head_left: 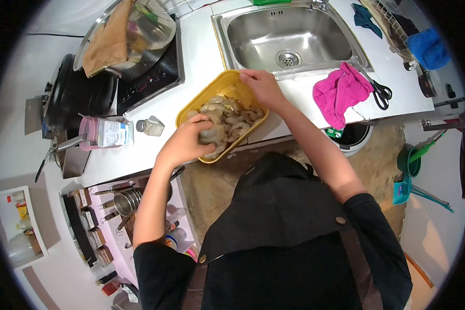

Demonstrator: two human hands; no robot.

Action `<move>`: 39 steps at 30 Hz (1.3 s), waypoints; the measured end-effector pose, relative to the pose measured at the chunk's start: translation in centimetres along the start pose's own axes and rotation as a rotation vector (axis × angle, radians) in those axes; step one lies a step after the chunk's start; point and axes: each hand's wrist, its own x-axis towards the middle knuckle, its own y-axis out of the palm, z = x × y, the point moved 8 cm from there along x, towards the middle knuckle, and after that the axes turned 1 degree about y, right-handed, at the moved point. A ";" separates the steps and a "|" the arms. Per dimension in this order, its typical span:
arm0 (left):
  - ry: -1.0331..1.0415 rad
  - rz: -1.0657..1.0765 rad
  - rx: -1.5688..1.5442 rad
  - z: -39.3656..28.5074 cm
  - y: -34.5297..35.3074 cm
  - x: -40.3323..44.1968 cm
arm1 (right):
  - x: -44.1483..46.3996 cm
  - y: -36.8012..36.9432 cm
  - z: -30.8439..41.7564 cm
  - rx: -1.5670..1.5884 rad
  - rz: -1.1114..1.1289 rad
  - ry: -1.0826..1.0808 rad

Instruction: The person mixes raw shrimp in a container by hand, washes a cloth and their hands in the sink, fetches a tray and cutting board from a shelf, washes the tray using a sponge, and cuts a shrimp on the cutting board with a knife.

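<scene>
A yellow rectangular tub lies slanted at the counter's front edge, with raw, greyish shrimp inside. My left hand reaches into the tub's left part, its fingers curled around some of the shrimp. With my right hand I grip the tub's rim at its upper right corner, thumb over the edge. The fingertips under the rim are hidden.
Behind the tub is a steel sink. A pink cloth and black-handled scissors lie to the right. At left are a small shaker, a pink container, and a large pot on the black cooktop.
</scene>
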 end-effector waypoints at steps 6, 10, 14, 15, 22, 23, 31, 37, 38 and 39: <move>0.094 -0.059 0.346 -2.5 3.5 5.1 | -0.1 0.1 0.4 -0.004 0.033 0.008; 0.165 -0.024 0.278 -1.9 3.5 4.4 | 0.3 0.1 -0.3 -0.007 0.038 0.005; 0.141 -0.066 0.083 -0.2 0.6 4.2 | 0.1 0.1 -0.1 -0.014 0.024 0.002; 0.055 -0.020 0.090 -0.4 -0.1 4.5 | 0.1 0.0 0.0 -0.022 0.018 0.002; 0.131 -0.050 -0.098 -4.3 -3.1 5.4 | 0.1 0.1 -0.2 0.010 0.026 0.008; -0.028 0.056 -0.175 -3.4 -3.3 5.6 | 0.3 0.2 -0.6 0.036 0.028 0.006; -0.207 0.369 0.319 2.8 1.4 2.8 | -0.3 -0.2 0.4 -0.072 -0.019 0.043; -0.323 0.105 0.135 1.8 3.4 1.7 | -0.3 -0.4 0.9 -0.123 -0.036 0.052; -0.313 0.054 0.005 1.9 3.2 1.8 | -0.3 -0.4 1.0 -0.111 -0.034 0.035; -0.300 0.000 -0.123 2.1 2.7 2.1 | -0.1 -0.2 0.6 -0.104 -0.018 0.026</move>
